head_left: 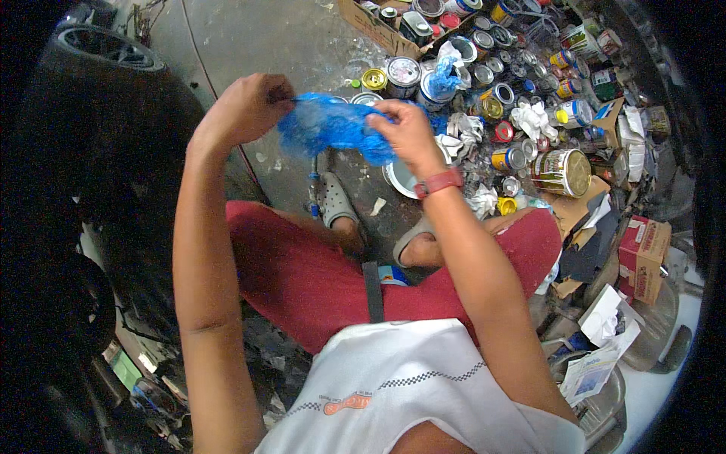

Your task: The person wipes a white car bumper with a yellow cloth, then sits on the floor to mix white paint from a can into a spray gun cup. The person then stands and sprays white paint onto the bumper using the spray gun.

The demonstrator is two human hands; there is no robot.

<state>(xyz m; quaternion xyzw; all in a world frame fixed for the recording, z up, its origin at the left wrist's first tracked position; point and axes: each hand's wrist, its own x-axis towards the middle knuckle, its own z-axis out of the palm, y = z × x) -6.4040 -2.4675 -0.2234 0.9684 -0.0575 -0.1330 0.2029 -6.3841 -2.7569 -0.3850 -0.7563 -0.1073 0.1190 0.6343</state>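
Between my two raised hands stretches a crumpled, thin blue plastic bag (333,125), partly smeared by motion. My left hand (261,102) is closed on its left end, the fingertips in shadow. At the other end, my right hand (408,132) pinches the bag between thumb and fingers; a red band circles that wrist. Below the right hand stands an open round container (403,181) with a pale inside, partly covered by the wrist. A thin upright tool with blue fittings (313,193) shows under the bag, beside my left foot; its kind is unclear.
Many paint cans (499,94) crowd the floor ahead and right, with crumpled white paper (533,119) among them. A cardboard box (382,32) of cans stands at the far side. On the left is a large dark tyre-like shape (113,45). A red-and-white carton (643,257) sits right.
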